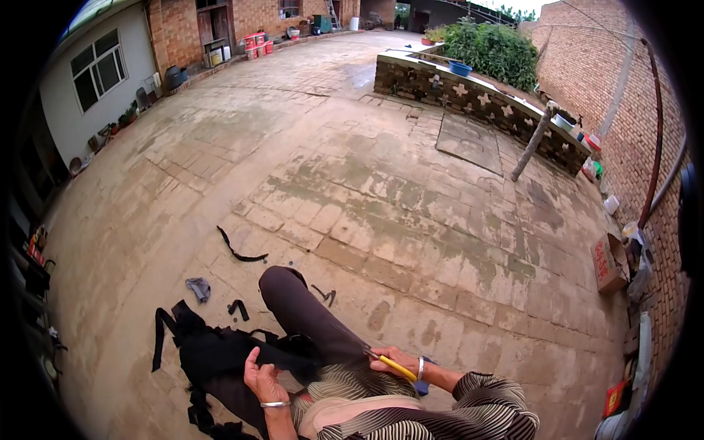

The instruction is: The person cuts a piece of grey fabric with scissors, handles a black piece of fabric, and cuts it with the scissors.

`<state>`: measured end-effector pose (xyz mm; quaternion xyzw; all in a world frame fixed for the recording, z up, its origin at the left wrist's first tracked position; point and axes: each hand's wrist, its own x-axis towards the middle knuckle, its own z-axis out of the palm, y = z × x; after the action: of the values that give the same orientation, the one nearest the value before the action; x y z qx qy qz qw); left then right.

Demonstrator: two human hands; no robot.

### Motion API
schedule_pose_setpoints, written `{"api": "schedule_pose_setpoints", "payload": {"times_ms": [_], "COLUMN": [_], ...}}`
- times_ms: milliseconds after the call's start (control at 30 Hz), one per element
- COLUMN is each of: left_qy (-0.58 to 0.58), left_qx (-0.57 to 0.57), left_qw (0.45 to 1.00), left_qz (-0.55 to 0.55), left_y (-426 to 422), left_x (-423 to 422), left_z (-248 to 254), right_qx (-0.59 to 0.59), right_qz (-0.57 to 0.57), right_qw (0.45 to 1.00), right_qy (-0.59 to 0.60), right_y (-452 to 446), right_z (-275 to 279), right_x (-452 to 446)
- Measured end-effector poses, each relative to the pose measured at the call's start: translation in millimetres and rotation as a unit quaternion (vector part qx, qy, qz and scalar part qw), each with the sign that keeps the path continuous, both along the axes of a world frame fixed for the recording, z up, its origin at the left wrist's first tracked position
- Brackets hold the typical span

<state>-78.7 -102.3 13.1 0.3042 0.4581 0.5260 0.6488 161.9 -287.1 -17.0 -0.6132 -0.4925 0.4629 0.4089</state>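
Observation:
Black cloth [220,356] lies bunched across my lap and over my left leg, with strips trailing off to the left. My left hand [262,378] is closed on the edge of this cloth, its thumb raised; a silver bangle circles the wrist. On the right, beside my knee-bent leg, my right hand [396,361] grips a slim yellow-handled tool [398,367] with a short dark metal tip pointing left. The tip is too small to tell its exact kind. The right wrist also wears a silver bangle.
Cut black strips [238,246] and a grey rag [198,288] lie on the brick paving. A wooden post [532,143] leans by a low brick planter wall [469,95]. At the right stands a cardboard box [610,264] along the brick wall.

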Motion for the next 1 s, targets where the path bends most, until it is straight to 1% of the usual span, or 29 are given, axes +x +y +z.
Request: {"api": "schedule_pose_setpoints", "payload": {"times_ms": [267, 433, 633, 733, 800, 867, 900, 933, 967, 1000], "left_qy": [0.003, -0.004, -0.005, -0.007, -0.003, -0.014, -0.033, -0.075, -0.095, -0.110], "left_qx": [-0.003, -0.008, 0.002, 0.001, -0.006, -0.014, -0.019, -0.024, -0.032, -0.043], "left_qw": [1.000, 1.000, 1.000, 1.000, 1.000, 1.000, 0.999, 0.996, 0.994, 0.992], "left_qz": [-0.010, -0.003, -0.006, -0.008, -0.012, -0.014, -0.013, -0.029, -0.041, -0.039], "left_y": [2, 0, 1, 1, 3, 6, 7, 12, 18, 20], "left_x": [-2, -1, -2, -1, -4, -5, -6, -14, -23, -22], "left_z": [-7, -2, -5, -4, -7, -7, -1, -4, -4, 14], "right_qx": [-0.007, -0.016, 0.002, -0.015, -0.010, -0.072, -0.108, -0.147, -0.124, -0.091], "right_qz": [-0.005, -0.004, -0.003, -0.005, -0.009, -0.076, -0.095, -0.112, -0.177, -0.193], "right_qw": [1.000, 1.000, 1.000, 1.000, 1.000, 0.985, 0.972, 0.953, 0.945, 0.943], "right_qy": [-0.005, 0.006, -0.016, -0.002, 0.025, 0.137, 0.188, 0.238, 0.246, 0.254], "right_y": [1, 1, 1, 2, 1, 0, -1, 2, 6, 7], "right_z": [3, 2, 0, -1, -3, 0, 8, 16, 18, 9], "right_x": [-1, -2, -1, -1, -1, -2, 2, 10, 10, 17]}}
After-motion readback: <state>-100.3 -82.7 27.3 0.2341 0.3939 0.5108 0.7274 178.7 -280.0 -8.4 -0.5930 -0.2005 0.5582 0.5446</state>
